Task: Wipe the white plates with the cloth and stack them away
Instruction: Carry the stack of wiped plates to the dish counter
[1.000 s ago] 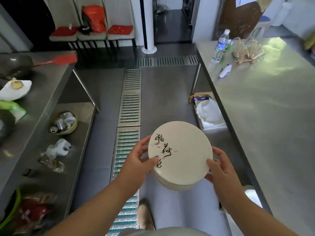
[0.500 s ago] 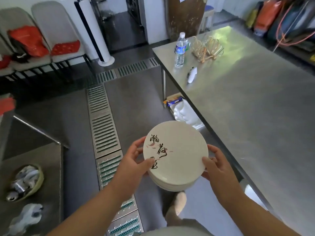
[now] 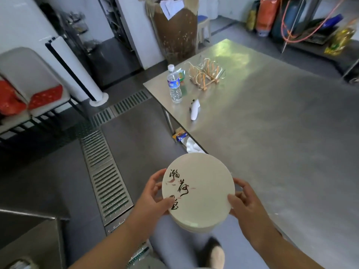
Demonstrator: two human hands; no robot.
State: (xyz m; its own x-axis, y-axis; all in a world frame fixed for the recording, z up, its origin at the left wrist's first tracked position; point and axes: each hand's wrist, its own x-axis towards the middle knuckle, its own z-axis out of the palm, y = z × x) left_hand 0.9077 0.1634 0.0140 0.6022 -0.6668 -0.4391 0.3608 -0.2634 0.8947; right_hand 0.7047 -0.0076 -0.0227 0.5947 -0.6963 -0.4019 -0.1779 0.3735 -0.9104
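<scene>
Since the earlier frame the view has swung to the right, so the bare stainless-steel counter (image 3: 272, 142) now fills the space beyond and to the right of the hands, while the stack stays gripped between them as before.

The left hand (image 3: 153, 199) and the right hand (image 3: 246, 202) are apart, each clamped on an opposite edge of the stack of round white plates with black brush lettering (image 3: 200, 191). Thumbs lie over the top rim and the fingers curl underneath. The stack hangs in mid-air over the grey floor, just short of the counter's near edge.

The main risk is a slip. Only the rims are held, so a tilt could let the upper plates slide off the lower ones and break on the floor. A blurred foot below the hands suggests walking, which adds jolts, and lowering the stack carelessly could knock its underside on the counter edge.

The top plate is flat, matt, creamy white, with black characters and faint reddish strokes on the side by the left thumb. Several more rims show beneath its near edge. Whether the plates are wiped I cannot tell, and no cloth is in either hand.
</scene>
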